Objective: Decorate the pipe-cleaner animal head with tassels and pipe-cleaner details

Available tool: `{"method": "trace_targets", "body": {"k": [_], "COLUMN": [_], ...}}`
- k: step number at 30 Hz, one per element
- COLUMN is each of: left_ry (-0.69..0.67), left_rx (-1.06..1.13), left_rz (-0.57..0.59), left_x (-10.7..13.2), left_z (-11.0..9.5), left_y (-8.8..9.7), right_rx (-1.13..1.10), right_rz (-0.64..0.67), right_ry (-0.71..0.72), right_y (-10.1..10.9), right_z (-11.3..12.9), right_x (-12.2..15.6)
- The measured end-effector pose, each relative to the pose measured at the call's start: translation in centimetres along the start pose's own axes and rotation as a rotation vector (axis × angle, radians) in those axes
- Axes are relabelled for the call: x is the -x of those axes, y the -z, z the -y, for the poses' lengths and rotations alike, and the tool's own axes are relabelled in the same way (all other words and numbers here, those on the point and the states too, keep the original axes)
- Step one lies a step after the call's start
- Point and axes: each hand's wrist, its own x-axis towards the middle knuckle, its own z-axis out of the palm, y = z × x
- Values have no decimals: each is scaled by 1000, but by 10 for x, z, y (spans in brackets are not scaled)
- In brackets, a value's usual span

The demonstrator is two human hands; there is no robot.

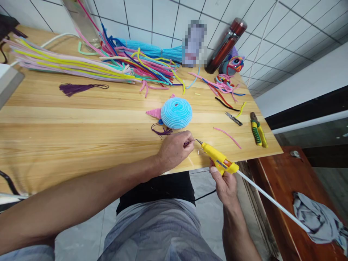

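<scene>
My left hand [175,150] is closed on a purple tassel, its dark cord end poking out to the right and most of it hidden in the fist. In my right hand [224,181] is a yellow glue gun [219,157] with a long white glue stick [272,200] out of its back. The nozzle tip is at the cord's end; whether they touch I cannot tell. Just beyond my left hand sits a round blue coiled pipe-cleaner piece [176,113] with a pink pointed part [154,113] at its left. Purple threads [165,131] lie in front of it.
Bundles of coloured pipe cleaners [76,61] lie along the back, with a purple tassel [78,88] before them. A dark red thermos [226,45] stands by the wall. At right are thread snips [233,118], pliers [258,130] and a pink pipe-cleaner piece [227,137].
</scene>
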Motion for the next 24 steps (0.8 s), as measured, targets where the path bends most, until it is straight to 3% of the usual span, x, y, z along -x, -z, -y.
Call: {"method": "trace_targets", "body": {"k": [24], "left_ry": [-5], "left_rx": [-3], "left_rz": [-15], "left_x": [-1], "left_z": [-1], "left_y": [1], "right_rx": [17], "right_rz": [-10], "right_ry": [-2], "right_y": [2], "right_z": [-5], "right_x": [2]}}
